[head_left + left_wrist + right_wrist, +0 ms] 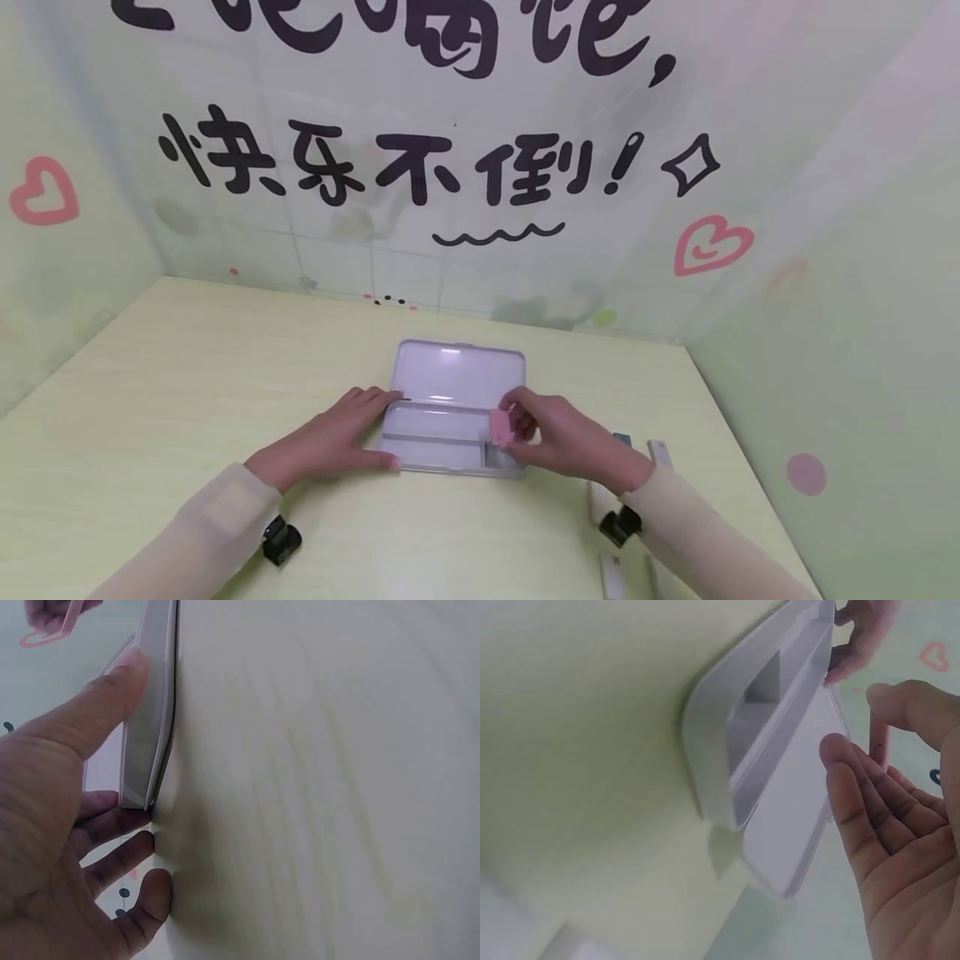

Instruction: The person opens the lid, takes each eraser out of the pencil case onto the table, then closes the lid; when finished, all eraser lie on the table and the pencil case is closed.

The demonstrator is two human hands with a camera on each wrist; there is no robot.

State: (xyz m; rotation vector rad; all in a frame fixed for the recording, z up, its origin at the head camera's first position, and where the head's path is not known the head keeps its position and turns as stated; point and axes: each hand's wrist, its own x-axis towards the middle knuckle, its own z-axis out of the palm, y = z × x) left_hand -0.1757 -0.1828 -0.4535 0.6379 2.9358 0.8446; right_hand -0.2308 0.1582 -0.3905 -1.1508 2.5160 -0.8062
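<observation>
A pale lilac pencil case (pixel 433 454) lies on the table with its lid (pixel 459 375) folded back, away from me. Dividers split its inside into a long rear slot, a long front slot and a small square at the front right. My left hand (pixel 337 442) grips the left end, thumb on the front wall and fingers around the back corner. My right hand (pixel 562 433) pinches a small pink eraser (pixel 499 427) between thumb and index finger, above the case's right end. In the right wrist view, the square compartment (pixel 765 682) shows nothing inside.
Right of the case, partly under my right forearm, lie several small items, among them a pale narrow piece (pixel 660 452) and another pale piece (pixel 612 575). Behind the table (pixel 262 358) stands a wall (pixel 420 267) with printed lettering; another wall (pixel 862 350) borders the right side.
</observation>
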